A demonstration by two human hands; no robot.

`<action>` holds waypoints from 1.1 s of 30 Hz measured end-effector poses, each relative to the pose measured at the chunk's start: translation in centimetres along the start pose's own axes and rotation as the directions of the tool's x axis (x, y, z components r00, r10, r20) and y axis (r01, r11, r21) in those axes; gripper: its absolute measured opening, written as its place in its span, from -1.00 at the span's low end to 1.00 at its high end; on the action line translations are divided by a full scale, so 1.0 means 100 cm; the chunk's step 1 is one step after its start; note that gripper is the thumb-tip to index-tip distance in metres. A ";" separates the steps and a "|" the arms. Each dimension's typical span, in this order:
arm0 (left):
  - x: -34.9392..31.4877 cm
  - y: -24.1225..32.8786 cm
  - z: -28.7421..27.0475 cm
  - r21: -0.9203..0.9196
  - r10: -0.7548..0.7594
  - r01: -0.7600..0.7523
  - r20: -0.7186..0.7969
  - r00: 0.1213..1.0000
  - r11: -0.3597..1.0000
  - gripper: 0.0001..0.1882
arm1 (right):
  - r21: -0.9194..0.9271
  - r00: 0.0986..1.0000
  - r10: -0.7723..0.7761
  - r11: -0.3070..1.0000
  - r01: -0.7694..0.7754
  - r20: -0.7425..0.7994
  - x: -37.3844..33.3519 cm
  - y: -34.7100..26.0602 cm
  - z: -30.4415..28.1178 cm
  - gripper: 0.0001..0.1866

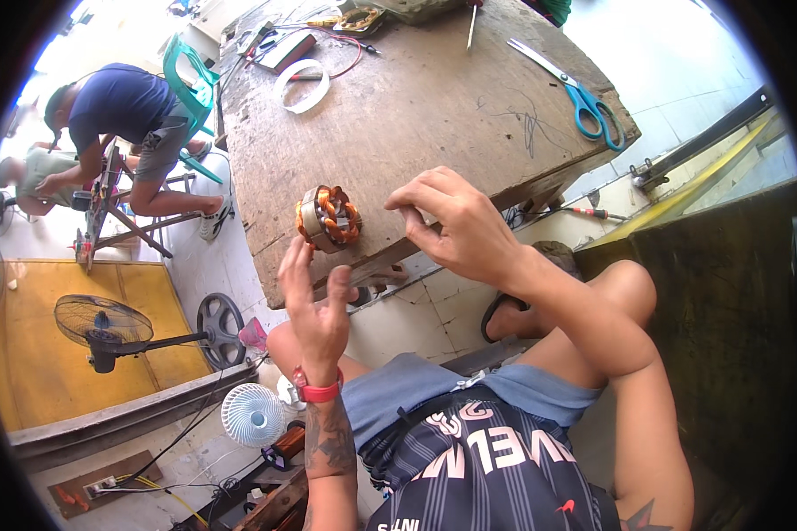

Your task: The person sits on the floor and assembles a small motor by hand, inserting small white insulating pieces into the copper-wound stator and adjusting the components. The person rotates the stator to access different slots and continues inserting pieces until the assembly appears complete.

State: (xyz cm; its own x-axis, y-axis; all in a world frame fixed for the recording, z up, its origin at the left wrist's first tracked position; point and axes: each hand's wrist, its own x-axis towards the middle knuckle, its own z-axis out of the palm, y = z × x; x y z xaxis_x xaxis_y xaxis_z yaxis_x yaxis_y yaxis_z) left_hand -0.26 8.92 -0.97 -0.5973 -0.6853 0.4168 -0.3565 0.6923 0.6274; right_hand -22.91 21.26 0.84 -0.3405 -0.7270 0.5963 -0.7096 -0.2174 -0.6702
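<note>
Our left hand (314,305) is spread open just below the copper-wound motor stator (328,219); our right hand (452,226) pinches something too fine to see beside it. Near the surface (416,115) edge, a tug could topple it.

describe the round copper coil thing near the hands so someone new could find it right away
Start at the big worn wooden table and follow it down to its near edge. There, just above the left hand and left of the right hand, sits the motor stator: a metal ring wound with orange copper coils. Unlike the flat blue-handled scissors and white tape loop farther back, it is chunky and copper-coloured.
</note>
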 end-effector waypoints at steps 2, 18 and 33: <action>0.000 0.001 0.005 0.015 0.001 -0.002 0.058 0.998 1.000 -0.35 | -0.051 0.997 -0.025 0.998 0.028 0.073 0.009 0.003 0.003 -0.82; 0.038 0.003 -0.008 0.097 0.076 -0.090 0.137 0.988 0.991 -0.50 | -0.217 0.305 0.311 0.927 -0.306 0.900 0.136 0.033 0.031 -0.50; 0.042 -0.023 -0.002 -0.095 0.055 -0.044 0.110 0.992 0.994 -0.46 | 0.095 0.520 -0.059 0.995 -0.044 0.852 0.109 0.046 0.033 -0.62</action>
State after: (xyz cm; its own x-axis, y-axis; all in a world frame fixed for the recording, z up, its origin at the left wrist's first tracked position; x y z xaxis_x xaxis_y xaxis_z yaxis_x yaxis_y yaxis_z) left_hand -1.81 4.36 -0.54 -0.6911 -0.6175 0.3756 -0.2598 0.6972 0.6682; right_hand -27.89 10.18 2.84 0.3903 -0.9203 -0.0273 -0.6322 -0.2462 -0.7347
